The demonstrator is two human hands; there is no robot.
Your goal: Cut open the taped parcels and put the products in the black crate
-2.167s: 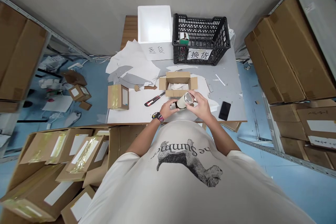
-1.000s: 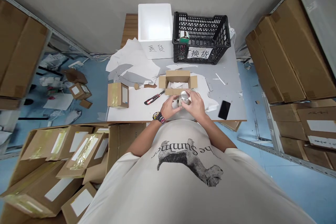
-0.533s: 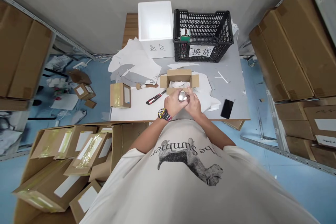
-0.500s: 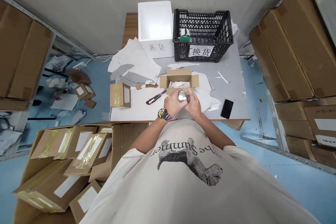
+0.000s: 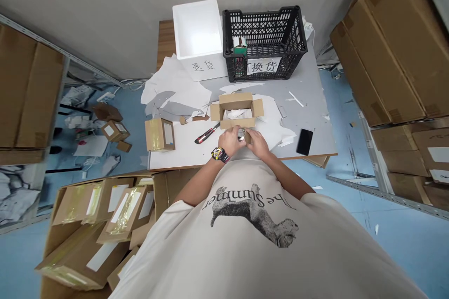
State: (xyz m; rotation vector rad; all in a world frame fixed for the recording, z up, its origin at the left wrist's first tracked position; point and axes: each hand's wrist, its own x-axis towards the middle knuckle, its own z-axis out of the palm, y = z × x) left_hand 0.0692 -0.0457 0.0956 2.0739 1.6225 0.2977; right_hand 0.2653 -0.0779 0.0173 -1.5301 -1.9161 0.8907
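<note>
My left hand point(image 5: 229, 140), with a watch point(image 5: 219, 154) on its wrist, is closed round a small shiny silver round object point(image 5: 241, 134) close to my body. Its rim shows between the fingers, but its exact kind is not clear. My right hand point(image 5: 258, 144) grips the other side, where a brownish patch shows by the fingers. Just beyond both hands stands an open cardboard box point(image 5: 236, 123) with its flaps spread and white paper point(image 5: 237, 114) inside. A utility knife point(image 5: 206, 134) lies on the table left of my hands.
A taped carton point(image 5: 154, 135) stands at the left, a phone point(image 5: 304, 142) lies at the right. Behind are a white foam box point(image 5: 206, 67) and a black crate point(image 5: 296, 63) holding a green-and-white box point(image 5: 240, 46). A large carton of parcels point(image 5: 122, 208) is at lower left.
The silver object has been turned: its smooth face showed before, its rim shows now. Both hands have drawn slightly back from the open box, and the view has shifted a little.
</note>
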